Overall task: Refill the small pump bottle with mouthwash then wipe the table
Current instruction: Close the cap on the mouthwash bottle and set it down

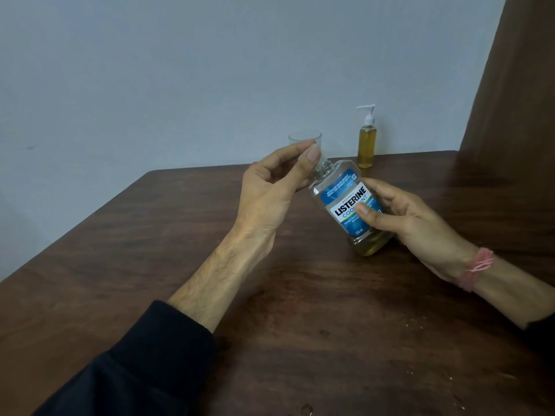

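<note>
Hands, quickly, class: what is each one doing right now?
Left hand: holding the clear cap.
Right hand: gripping the tilted mouthwash bottle.

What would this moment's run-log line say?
left hand: holding clear cap | right hand: gripping tilted Listerine bottle, neck open | pump bottle: upright by wall, pump on | table: droplets near front
</note>
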{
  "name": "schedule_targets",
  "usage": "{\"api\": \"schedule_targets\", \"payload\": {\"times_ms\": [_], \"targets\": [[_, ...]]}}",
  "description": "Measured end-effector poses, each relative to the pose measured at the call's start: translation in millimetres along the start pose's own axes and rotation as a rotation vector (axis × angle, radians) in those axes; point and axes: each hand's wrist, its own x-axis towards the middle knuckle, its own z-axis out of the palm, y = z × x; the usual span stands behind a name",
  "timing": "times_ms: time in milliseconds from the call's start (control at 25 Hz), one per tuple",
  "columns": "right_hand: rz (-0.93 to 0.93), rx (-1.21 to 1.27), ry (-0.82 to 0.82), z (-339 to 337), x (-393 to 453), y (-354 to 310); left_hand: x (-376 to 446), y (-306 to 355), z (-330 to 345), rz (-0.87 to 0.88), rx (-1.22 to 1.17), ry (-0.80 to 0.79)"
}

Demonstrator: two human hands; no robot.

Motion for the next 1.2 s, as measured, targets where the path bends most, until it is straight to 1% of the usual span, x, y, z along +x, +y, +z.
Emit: {"api": "schedule_targets", "payload": {"times_ms": [240,480,560,640,680,880,1000,1120,1200], "targets": [[0.004,0.053,-0.012,-4.1,2.0,1.4,0.8,3.7,-1.0,0.018,-0.026,-0.068],[-0.004,0.05,0.052,-4.8,3.0,3.1,-4.4,-5.9,4.8,-0.033,-0.031,-0.135],[-0.014,0.03,0.074,-6.5,4.7,4.9,-11.7,-15.6,11.5,-0.05,0.073,-0.215],[-0.004,0.02,0.078,-9.5,6.9,6.4,-17.6,-26.5,17.1,-0.032,0.256,-0.309],[0.003,0.018,0.075,-10.5,7.7,8.2,-19.7,-29.4,18.1,-0.032,0.33,-0.324],[0.05,0.028,0.062,-15.3,9.6,12.1,-23.2,-29.8,13.5,-0.103,0.484,-0.263],[0.074,-0.063,0.044,-20.9,11.7,12.6,-22.8,-31.6,12.4,-0.099,0.624,-0.223],[0.085,-0.243,0.125,-30.1,14.1,18.9,-15.5,-33.4,27.6,-0.027,0.78,-0.207],[0.116,-0.283,0.235,-43.6,15.6,23.4,1.6,-40.0,51.8,0.01,0.82,-0.242]]}}
